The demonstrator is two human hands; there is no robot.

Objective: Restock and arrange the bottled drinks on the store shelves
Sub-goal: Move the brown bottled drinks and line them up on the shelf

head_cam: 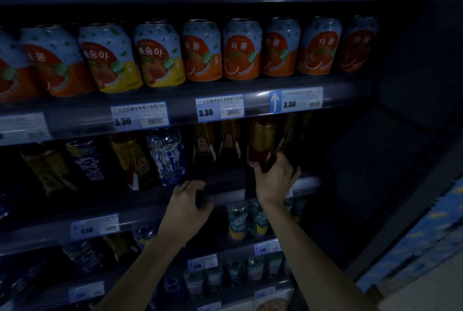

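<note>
Fingers (284,160) of right hand (275,180) round tall amber bottle (262,139), red-brown base.

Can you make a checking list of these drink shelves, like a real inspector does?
Surface: dim store shelves, with drinks in rows on each level.
Job's things: amber bottle at the second shelf's right side; other amber bottles and a blue bottle to its left.
Clutter: nothing seen.
Hands: right hand grips the amber bottle's lower part; left hand curls round a dark object, too dim to name.
Cables: nothing seen.
Surroundings: cans on the shelf above; price tags on the rails; green bottles below; blue patterned cartons at the right.
</note>
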